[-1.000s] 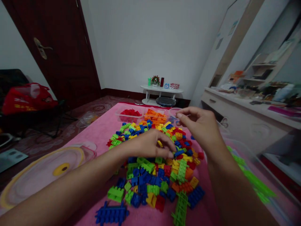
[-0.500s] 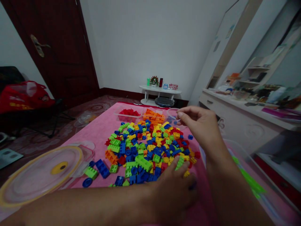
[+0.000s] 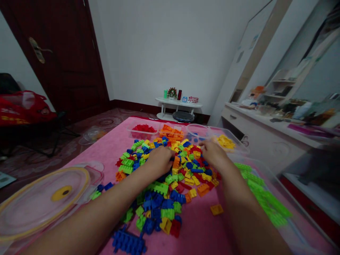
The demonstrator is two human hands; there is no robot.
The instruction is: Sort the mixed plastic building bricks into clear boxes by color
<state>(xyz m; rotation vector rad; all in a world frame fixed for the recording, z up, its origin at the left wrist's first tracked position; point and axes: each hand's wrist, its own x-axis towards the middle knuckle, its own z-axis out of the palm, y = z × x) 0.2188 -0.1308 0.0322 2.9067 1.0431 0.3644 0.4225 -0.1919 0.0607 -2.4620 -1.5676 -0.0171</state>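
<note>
A heap of plastic building bricks (image 3: 162, 177) in blue, green, yellow, orange and red lies on a pink cloth (image 3: 114, 148). My left hand (image 3: 158, 159) rests on the far middle of the heap, fingers curled down among the bricks. My right hand (image 3: 214, 156) rests on the heap's far right side, fingers bent onto the bricks. What either hand grips, if anything, is hidden. Clear tubs at the far edge hold red bricks (image 3: 143, 128), orange bricks (image 3: 171, 131) and yellow bricks (image 3: 225, 142). A tub of green bricks (image 3: 262, 198) stands at the right.
A round clear lid with a yellow centre (image 3: 45, 198) lies at the near left. A lone orange brick (image 3: 216, 209) sits apart near my right forearm. A white dresser (image 3: 278, 138) runs along the right; a small white table (image 3: 178, 106) and a dark door (image 3: 61, 60) stand behind.
My left hand moved from the near right edge of the heap up to its far middle. My right hand dropped from above the far tubs onto the bricks. The view tilted slightly.
</note>
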